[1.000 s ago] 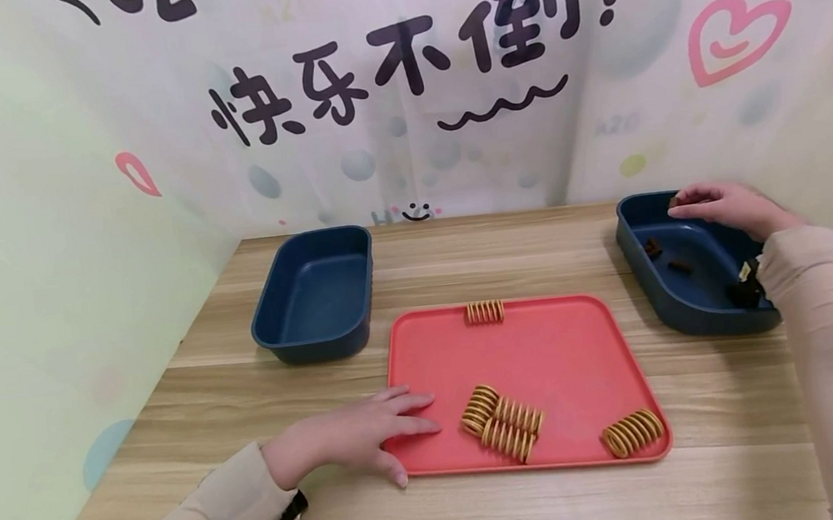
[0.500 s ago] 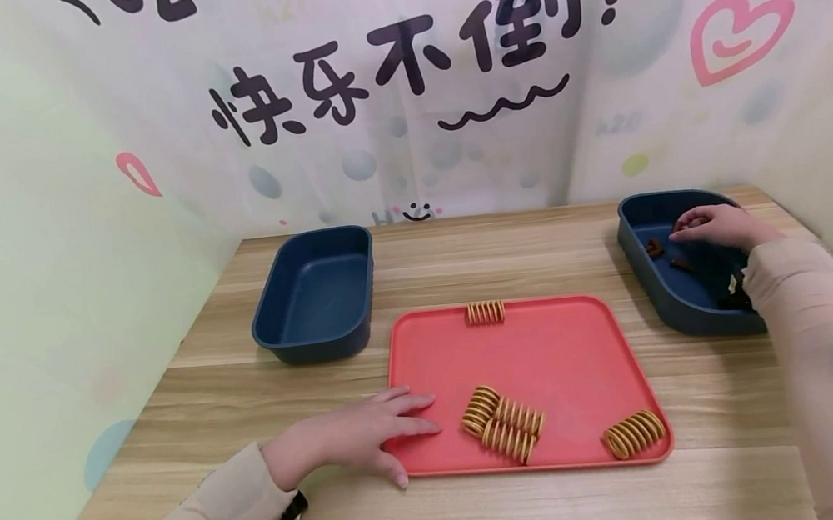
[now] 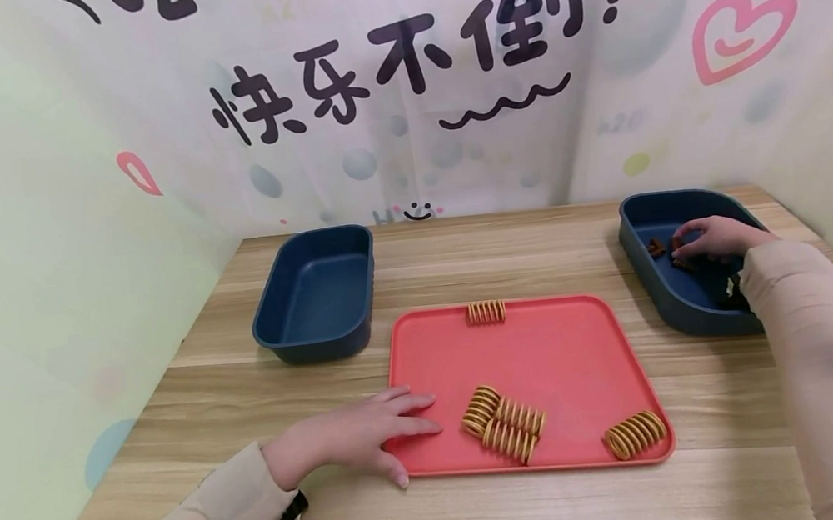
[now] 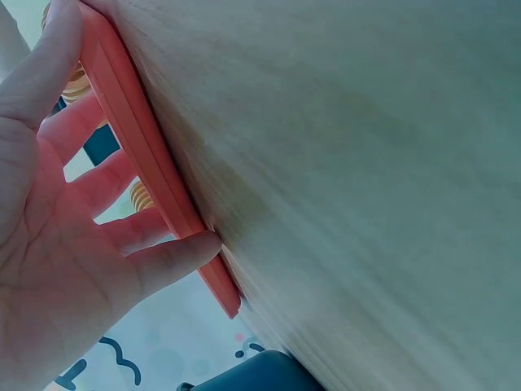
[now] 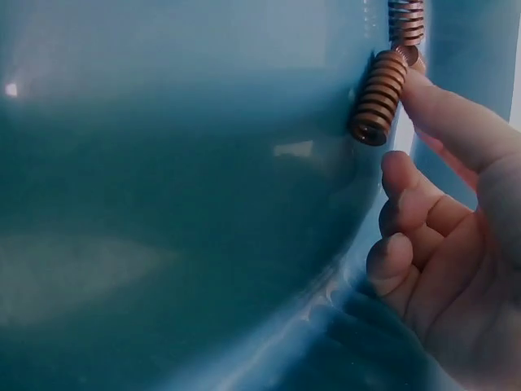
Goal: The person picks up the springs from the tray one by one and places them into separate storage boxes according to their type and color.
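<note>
My left hand (image 3: 361, 433) lies over the left edge of a red tray (image 3: 545, 348), fingers spread and fairly straight. In the left wrist view, fingertips reach past the tray's rim (image 4: 134, 138). Gold coil springs rest on the tray: one at the back edge (image 3: 486, 312), a touching group of three (image 3: 509, 439) at the front, and one at the front right corner (image 3: 635, 434). My right hand (image 3: 719, 237) is down inside the right blue bin (image 3: 646, 292), pinching a brown coil spring (image 3: 677, 243). Close to its fingertips lie more brown springs (image 5: 381, 98).
A second blue bin (image 3: 315, 303) stands at the back left of the wooden table (image 3: 506, 255). Behind the table hangs a printed white cloth (image 3: 407, 160). A pale wall covering (image 3: 46, 245) borders the left side.
My right hand has moved down and slightly left into the right bin, carrying the brown spring toward the other brown ones. The left hand and the tray have stayed put.
</note>
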Action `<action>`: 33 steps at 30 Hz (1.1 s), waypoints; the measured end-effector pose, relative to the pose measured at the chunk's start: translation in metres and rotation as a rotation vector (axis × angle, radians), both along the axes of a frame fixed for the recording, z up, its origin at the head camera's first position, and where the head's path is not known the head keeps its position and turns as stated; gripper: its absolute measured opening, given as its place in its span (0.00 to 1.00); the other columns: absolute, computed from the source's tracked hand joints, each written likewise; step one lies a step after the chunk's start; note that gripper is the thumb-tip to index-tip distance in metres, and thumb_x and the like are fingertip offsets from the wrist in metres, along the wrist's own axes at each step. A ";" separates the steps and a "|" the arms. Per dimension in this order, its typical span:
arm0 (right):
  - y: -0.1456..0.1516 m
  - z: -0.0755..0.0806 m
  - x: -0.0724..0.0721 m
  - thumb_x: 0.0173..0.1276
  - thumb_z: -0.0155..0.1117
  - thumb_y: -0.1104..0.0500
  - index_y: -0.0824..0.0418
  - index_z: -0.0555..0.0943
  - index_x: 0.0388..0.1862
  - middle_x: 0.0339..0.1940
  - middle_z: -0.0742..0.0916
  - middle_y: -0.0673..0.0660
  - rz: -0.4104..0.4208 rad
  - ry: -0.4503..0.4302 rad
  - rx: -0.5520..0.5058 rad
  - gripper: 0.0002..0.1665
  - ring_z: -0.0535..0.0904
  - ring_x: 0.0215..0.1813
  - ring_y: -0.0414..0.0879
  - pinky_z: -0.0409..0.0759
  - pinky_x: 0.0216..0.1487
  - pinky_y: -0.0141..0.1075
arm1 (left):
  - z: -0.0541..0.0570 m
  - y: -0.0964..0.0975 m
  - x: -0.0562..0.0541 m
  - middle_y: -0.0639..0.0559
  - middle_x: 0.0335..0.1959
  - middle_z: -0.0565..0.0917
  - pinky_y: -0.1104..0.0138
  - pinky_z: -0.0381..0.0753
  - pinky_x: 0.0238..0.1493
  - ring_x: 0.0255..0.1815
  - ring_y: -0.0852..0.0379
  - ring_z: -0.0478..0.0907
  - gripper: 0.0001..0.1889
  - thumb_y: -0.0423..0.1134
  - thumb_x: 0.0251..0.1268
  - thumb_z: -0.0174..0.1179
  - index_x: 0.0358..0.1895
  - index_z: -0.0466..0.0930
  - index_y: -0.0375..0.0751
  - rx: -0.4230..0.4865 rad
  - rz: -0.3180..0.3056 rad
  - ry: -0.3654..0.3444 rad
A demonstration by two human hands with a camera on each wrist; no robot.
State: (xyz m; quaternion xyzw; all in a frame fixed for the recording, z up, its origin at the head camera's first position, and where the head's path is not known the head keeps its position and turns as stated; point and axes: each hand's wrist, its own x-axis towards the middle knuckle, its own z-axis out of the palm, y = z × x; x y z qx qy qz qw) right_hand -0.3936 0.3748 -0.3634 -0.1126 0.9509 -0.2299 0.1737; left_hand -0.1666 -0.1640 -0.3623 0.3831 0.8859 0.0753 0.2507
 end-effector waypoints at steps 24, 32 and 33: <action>-0.001 0.005 0.005 0.66 0.55 0.55 0.76 0.62 0.58 0.26 0.74 0.54 -0.016 -0.117 -0.009 0.30 0.67 0.21 0.44 0.68 0.24 0.33 | -0.002 0.000 -0.002 0.55 0.71 0.56 0.52 0.56 0.67 0.72 0.46 0.47 0.35 0.56 0.50 0.62 0.65 0.65 0.58 0.005 -0.001 -0.001; -0.002 0.008 0.007 0.67 0.53 0.59 0.77 0.60 0.58 0.19 0.72 0.50 -0.026 -0.137 -0.009 0.29 0.67 0.19 0.42 0.68 0.23 0.32 | -0.001 0.000 -0.001 0.55 0.71 0.56 0.52 0.57 0.66 0.72 0.46 0.47 0.36 0.56 0.50 0.62 0.65 0.65 0.58 -0.005 -0.002 0.003; -0.003 0.009 0.007 0.67 0.53 0.60 0.77 0.59 0.59 0.18 0.72 0.50 -0.030 -0.144 -0.010 0.29 0.67 0.19 0.41 0.69 0.23 0.32 | -0.001 0.000 -0.001 0.55 0.71 0.56 0.52 0.57 0.66 0.72 0.46 0.47 0.36 0.56 0.50 0.62 0.65 0.65 0.58 -0.005 -0.002 0.001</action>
